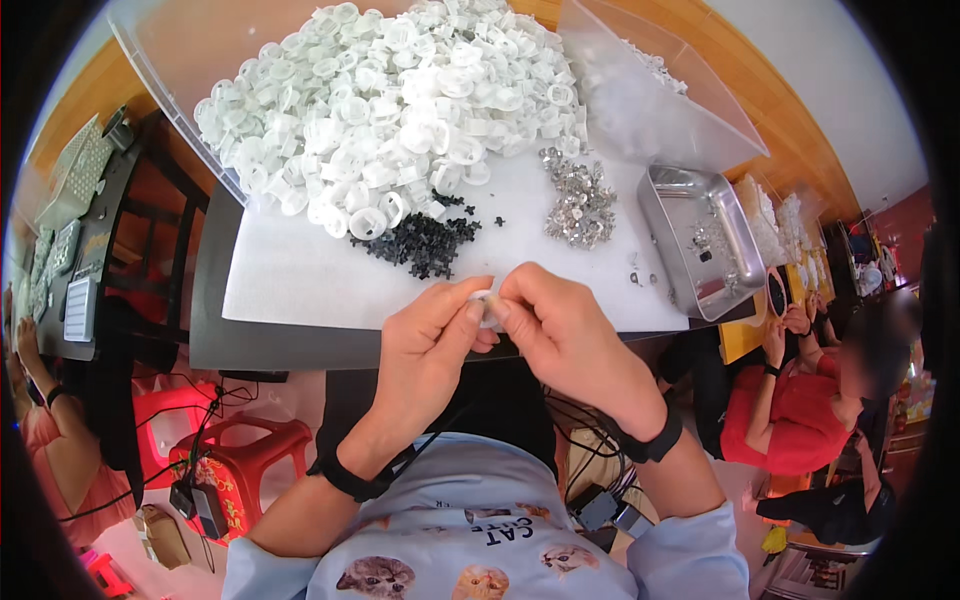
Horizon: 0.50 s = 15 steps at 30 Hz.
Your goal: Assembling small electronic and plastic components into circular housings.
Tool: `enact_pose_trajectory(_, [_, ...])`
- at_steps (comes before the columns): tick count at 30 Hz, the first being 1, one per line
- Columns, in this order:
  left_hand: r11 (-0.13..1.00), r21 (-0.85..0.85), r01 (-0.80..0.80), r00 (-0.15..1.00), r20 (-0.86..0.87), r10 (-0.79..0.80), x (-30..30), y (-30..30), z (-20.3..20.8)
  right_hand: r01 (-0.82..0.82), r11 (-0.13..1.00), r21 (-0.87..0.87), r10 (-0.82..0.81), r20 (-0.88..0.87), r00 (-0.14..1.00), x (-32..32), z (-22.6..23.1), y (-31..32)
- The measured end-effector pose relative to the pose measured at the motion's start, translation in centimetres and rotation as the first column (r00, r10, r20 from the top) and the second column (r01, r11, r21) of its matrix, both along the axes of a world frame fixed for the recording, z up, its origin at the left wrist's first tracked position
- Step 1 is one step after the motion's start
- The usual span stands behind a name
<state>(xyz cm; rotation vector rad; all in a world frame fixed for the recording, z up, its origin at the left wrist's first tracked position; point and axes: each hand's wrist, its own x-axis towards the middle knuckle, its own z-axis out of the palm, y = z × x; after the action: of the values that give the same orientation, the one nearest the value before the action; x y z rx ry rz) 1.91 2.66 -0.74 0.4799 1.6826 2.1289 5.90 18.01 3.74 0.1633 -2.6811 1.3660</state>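
Observation:
Both hands meet at the front edge of the table, pinching one small white plastic part [488,308] between thumbs and fingertips. My left hand [432,335] grips it from the left, and my right hand [545,318] from the right. Much of the part is hidden by the fingers. Just beyond lies a pile of small black pieces [425,245]. A heap of white round plastic parts [400,110] rises behind it. Small shiny metal pieces [580,205] are gathered to the right of the black pile.
A white sheet [300,280] covers the dark table [215,330]. At the right stands a metal tray [700,240] with a few small pieces inside. A clear plastic bin [660,90] leans behind. A red stool [250,450] stands lower left; people sit at both sides.

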Motion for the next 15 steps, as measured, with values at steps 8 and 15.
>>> enact_pose_trajectory(8, [0.980,0.178,0.092,0.989,0.096,-0.111,-0.6,-0.6,-0.3,0.071,0.968,-0.242,0.025,0.373,0.927,-1.3,2.2,0.9])
enact_pose_trajectory(15, [0.981,0.142,0.130,0.982,0.116,-0.147,-1.0,-0.7,0.3,0.078,0.972,-0.221,0.028,0.442,0.896,-1.6,3.3,0.5])
